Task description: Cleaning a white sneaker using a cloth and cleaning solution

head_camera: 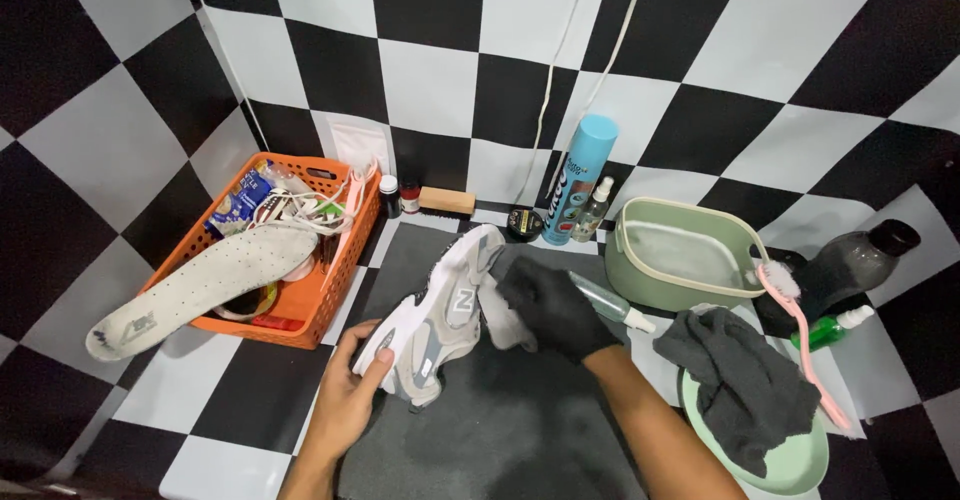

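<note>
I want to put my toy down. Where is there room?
Bare mat lies below the sneaker, between both hands. Free floor lies below the orange basket. It is crowded by the green tub and grey cloth.

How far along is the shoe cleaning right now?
Done: the white perforated insole is out, lying across the orange plastic basket, laces beside it. In hand: the bare left hand steadies the grey-and-white sneaker while the black-gloved right hand presses on its side. Left: the pink long-handled brush and dark grey cloth lie unused.
</note>
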